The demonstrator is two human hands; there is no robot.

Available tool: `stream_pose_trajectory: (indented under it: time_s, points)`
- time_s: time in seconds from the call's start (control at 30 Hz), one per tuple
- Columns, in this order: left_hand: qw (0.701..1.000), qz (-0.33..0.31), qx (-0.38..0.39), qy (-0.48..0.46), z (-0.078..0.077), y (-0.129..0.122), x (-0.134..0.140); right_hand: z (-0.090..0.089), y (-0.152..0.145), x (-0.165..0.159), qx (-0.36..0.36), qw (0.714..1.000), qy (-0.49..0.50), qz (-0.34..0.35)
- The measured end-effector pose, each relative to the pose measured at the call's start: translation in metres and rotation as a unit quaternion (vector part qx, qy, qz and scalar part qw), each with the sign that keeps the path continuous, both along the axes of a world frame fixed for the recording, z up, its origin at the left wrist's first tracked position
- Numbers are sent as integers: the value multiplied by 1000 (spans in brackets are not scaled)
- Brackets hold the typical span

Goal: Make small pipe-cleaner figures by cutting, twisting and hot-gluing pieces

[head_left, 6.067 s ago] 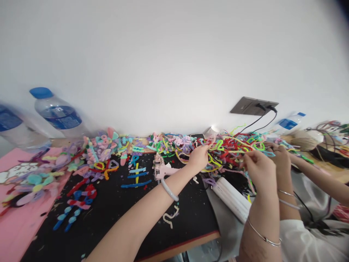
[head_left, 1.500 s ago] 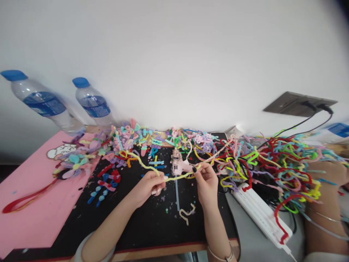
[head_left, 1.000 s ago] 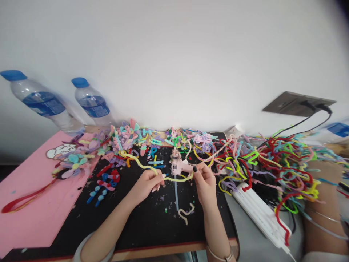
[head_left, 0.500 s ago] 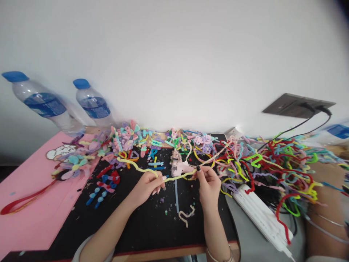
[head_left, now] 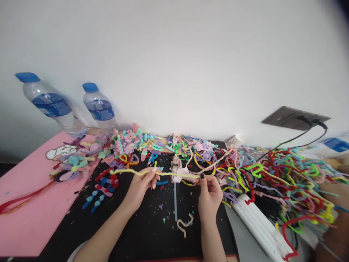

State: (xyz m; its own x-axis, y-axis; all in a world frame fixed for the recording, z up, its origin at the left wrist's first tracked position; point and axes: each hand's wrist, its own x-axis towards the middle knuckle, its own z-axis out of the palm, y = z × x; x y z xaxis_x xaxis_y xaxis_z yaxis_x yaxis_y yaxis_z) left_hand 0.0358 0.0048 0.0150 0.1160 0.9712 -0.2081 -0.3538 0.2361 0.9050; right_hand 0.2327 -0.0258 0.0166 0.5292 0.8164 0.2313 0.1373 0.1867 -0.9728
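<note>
A pale yellow pipe cleaner (head_left: 174, 175) is stretched level between my two hands above the black mat (head_left: 147, 233). My left hand (head_left: 143, 183) pinches it near its middle, and a wavy free end runs off to the left. My right hand (head_left: 209, 191) grips the right end between thumb and fingers. Just behind the pipe cleaner lies a pink glue gun (head_left: 178, 171), with a bluish translucent glue stick (head_left: 175, 202) pointing toward me. A short bent cream pipe cleaner (head_left: 184, 225) rests on the mat below it.
Pipe-cleaner flowers (head_left: 125, 142) crowd the back left; tangled pipe cleaners (head_left: 272, 174) heap at the right beside a white power strip (head_left: 259, 225). Two water bottles (head_left: 99, 107) stand by the wall, near pink board (head_left: 27, 218). Another person's arm (head_left: 336, 214) reaches in at right.
My left hand has slid left along the yellow pipe cleaner, which is now straighter and more level between my hands. The other person's arm has shifted right. The view has tilted slightly.
</note>
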Motion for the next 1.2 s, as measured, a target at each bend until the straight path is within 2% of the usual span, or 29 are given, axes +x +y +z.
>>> stream_pose_trajectory:
  time_s: [0.07, 0.13, 0.27, 0.37, 0.47, 0.63, 0.73, 0.83, 1.0, 1.2]
  points:
    - [999, 29, -12, -14, 1, 0, 0, -1, 0, -1, 9, 999, 48, 21]
    - [999, 27, -20, -11, 1, -1, 1, -2, 1, -4, 10, 991, 110, 80]
    - [999, -34, -39, 6, -1, -6, 7, -4, 1, -13, -39, 946, 183, 265]
    - [992, -114, -48, 5, -2, -10, 13, -7, -1, -22, -100, 920, 162, 341]
    - [985, -171, -27, 19, -1, -12, 16, -9, -4, -26, -140, 919, 106, 352]
    - [984, -137, 54, 102, 6, -12, 14, -6, -7, -25, -128, 932, 50, 337]
    - [986, -135, 57, 84, 6, -12, 14, -1, -8, -25, -117, 936, 39, 329]
    - [990, -136, 25, 32, 2, -14, 17, 3, -8, -27, -99, 944, 28, 314]
    - [992, -106, -37, -51, -3, -14, 16, -1, -7, -26, -108, 935, 83, 328]
    - [995, -51, -44, -72, -1, -11, 10, -1, -9, -28, -114, 919, 185, 329]
